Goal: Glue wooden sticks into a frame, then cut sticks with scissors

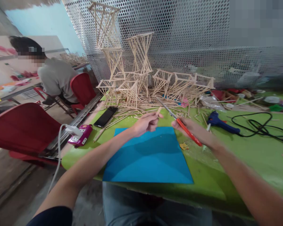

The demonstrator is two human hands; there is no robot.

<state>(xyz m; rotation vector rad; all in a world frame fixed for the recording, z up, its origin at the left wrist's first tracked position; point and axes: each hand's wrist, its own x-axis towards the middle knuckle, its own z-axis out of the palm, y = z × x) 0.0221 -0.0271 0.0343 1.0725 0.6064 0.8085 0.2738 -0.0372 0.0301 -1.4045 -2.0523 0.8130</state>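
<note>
Pinched in the fingers of my left hand [146,123] is a short pale wooden stick [158,111], its end pointing up. My right hand [193,128] grips a pair of scissors [187,130] with red handles; their metal blades point up and to the left, close to the stick but apart from it. Below both hands a blue sheet [148,157] lies on the green tabletop [254,166]. A small yellow scrap [184,146] rests by the sheet's right edge. Behind my hands stand lattice towers of thin wooden sticks [141,53], among many loose sticks.
A dark blue glue gun [223,123] with a black cord [259,125] lies at right. At left are a black phone [106,116] and a purple power socket block [81,135] with a white plug. A person [56,77] sits beyond red chairs [25,128]. A perforated metal screen [179,37] backs the table.
</note>
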